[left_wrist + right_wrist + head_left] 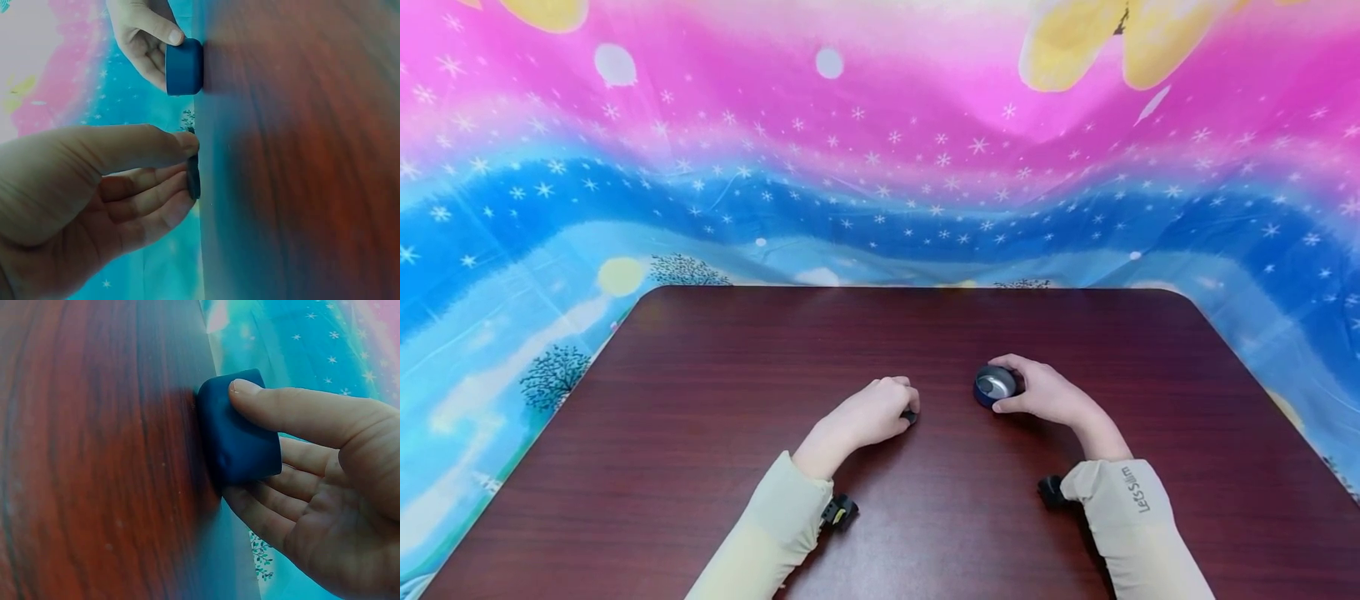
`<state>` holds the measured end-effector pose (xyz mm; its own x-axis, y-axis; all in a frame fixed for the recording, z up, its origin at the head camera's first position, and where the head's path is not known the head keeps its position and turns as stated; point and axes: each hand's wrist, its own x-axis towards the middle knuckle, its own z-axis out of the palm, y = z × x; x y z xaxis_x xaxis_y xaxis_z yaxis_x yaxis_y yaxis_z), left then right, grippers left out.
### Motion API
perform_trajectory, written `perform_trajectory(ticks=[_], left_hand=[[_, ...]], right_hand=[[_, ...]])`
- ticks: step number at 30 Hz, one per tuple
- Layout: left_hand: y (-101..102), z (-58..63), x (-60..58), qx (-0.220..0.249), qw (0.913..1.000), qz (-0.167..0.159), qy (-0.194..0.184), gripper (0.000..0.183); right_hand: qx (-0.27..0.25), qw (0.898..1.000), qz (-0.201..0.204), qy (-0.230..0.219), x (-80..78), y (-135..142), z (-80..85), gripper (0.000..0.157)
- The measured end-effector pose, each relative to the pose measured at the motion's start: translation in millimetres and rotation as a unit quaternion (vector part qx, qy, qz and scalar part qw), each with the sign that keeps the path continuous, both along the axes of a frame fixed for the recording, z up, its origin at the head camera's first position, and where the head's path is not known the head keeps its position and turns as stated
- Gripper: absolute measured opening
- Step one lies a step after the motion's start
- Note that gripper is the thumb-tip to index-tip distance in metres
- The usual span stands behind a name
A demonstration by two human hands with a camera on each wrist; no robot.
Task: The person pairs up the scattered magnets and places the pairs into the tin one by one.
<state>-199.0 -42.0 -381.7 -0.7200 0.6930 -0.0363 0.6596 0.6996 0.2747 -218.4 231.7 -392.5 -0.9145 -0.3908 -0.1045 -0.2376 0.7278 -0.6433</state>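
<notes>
A short, round, dark blue container (985, 397) with a silvery inside stands on the table, right of the middle. My right hand (1051, 393) holds it from the right, thumb (259, 399) on the near side and fingers round the far side. A darker patch shows inside it; what that is I cannot tell. To the left, my left hand (867, 414) pinches a thin, dark, flat piece (194, 172) between thumb and fingertips. In the left wrist view this piece is edge-on and close to the table top. The head view shows only a bit of it under the fingers.
A dark red-brown wooden table (760, 333) with rounded far corners lies under both hands. Behind and beside it hangs a pink and blue cloth (880, 167) with snowflakes. Black wrist cameras (841, 512) are strapped under both light sleeves (775, 517).
</notes>
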Motion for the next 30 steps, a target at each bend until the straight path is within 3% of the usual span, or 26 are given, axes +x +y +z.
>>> perform_trajectory(ticks=[12,30], left_hand=[[16,1.5,-9.2,0.041,0.9992,0.001,0.005,0.014],[42,1.5,-22.3,0.06,0.9981,-0.013,0.006,0.015]], right_hand=[[0.003,1.0,-0.003,0.004,2.0,-1,-0.1,0.061],[-0.009,1.0,-0.007,0.007,-0.9,1,-4.5,0.063]])
